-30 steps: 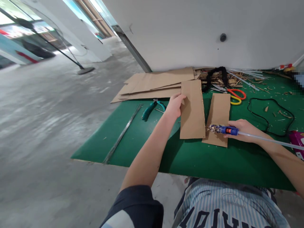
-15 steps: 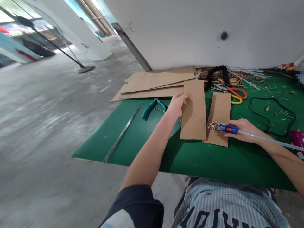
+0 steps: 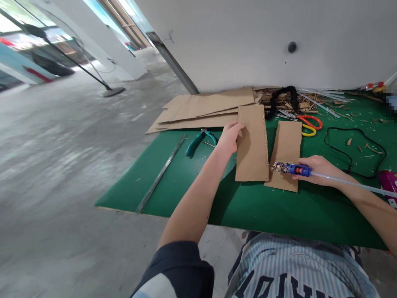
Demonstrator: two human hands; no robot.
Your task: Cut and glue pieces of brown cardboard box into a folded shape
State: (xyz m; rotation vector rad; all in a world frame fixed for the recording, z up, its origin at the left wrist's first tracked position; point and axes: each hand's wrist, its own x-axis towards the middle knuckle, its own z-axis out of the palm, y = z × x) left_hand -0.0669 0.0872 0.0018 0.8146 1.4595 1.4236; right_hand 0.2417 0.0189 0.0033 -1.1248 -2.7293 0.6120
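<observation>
My left hand [image 3: 230,137] grips the left edge of a rectangular cardboard piece [image 3: 252,145], thumb on its face, and holds it a little above the green table. In my right hand [image 3: 314,167] is a blue hot glue gun [image 3: 299,169], with a long translucent glue stick [image 3: 350,182] running out of its back to the right. Its nozzle, crusted with debris, points left, close to the right edge of the held piece. Under the glue gun a second cardboard strip [image 3: 287,145] lies on the table. Most fingers of my right hand are hidden behind the gun.
Cardboard sheets [image 3: 204,105] are stacked at the back left of the green table [image 3: 248,211]. Teal pliers [image 3: 195,144] and thin wires [image 3: 161,174] lie left. Scissors [image 3: 310,124], wood scraps [image 3: 307,103] and a black cord [image 3: 353,130] are behind and right.
The upper end of the held cardboard piece has shifted slightly left, along with my left hand. My right hand and the glue gun are almost still.
</observation>
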